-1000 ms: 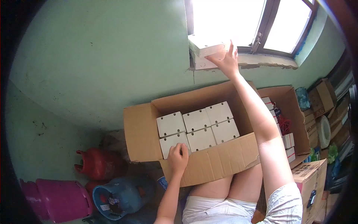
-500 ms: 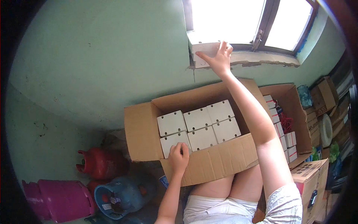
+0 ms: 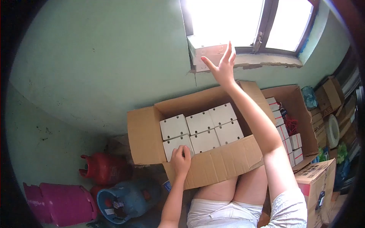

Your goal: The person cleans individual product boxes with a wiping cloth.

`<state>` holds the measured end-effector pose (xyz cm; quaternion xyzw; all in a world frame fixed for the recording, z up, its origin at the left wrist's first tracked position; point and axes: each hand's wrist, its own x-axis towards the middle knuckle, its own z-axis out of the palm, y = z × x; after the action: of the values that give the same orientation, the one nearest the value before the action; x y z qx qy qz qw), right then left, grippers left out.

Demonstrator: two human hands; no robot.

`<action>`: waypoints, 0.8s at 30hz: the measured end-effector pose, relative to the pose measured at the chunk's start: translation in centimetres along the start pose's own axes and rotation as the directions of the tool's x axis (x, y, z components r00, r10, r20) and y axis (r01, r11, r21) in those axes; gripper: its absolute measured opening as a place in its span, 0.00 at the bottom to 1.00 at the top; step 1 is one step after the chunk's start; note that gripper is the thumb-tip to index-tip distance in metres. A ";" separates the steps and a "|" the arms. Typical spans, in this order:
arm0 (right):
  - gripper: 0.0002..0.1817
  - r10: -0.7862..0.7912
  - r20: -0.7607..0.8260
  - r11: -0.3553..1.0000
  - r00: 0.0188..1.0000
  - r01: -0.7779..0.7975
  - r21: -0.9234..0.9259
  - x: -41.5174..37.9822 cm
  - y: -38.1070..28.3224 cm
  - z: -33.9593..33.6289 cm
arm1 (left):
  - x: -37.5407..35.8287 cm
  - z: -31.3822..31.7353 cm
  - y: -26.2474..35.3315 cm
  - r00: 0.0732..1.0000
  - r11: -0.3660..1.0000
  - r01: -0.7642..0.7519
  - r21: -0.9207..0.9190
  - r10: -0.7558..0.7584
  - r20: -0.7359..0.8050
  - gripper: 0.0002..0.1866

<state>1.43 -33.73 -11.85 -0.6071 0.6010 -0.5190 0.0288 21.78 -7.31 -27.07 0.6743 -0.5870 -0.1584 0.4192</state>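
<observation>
My right hand (image 3: 223,68) is open with its fingers spread, in front of a stack of white boxes (image 3: 208,55) on the windowsill. Whether any fingertip still touches the stack is hard to see. My left hand (image 3: 181,161) is curled closed at the front left of an open cardboard carton (image 3: 218,161), over the near white box; what its fingers hold, if anything, is hidden. Several white boxes (image 3: 200,122) with dark slots at their edges lie in two rows inside this carton.
A second carton (image 3: 304,114) with small white boxes and red cords (image 3: 291,125) adjoins on the right. Gas cylinders in red (image 3: 106,170), blue (image 3: 129,201) and magenta (image 3: 62,204) lie at lower left. A taped carton (image 3: 317,174) stands at lower right.
My right hand has loosened from the white boxes on the sill, its fingers straightening and spreading. The left hand stays at the carton's front. The view has shifted slightly.
</observation>
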 end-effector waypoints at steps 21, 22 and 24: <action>0.23 -0.448 -0.390 -0.230 0.805 0.318 0.920 -25.7 -15.9 -30.6 | -0.3 0.6 -1.1 0.998 0.999 0.046 0.020 -0.047 0.032 0.18; 0.24 -0.438 -0.410 -0.255 0.800 0.327 0.910 -26.3 -15.9 -31.0 | -0.3 0.7 -1.3 0.999 0.999 0.037 0.032 -0.038 0.031 0.18; 0.27 -0.418 -0.452 -0.297 0.788 0.351 0.888 -27.4 -15.9 -31.8 | -0.2 0.9 -1.4 1.000 1.000 0.022 0.009 -0.022 0.014 0.19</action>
<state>-1.45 10.21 -3.12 -0.5455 -0.2240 -0.7460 0.3095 22.02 -7.50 -28.69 0.6814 -0.5833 -0.1649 0.4102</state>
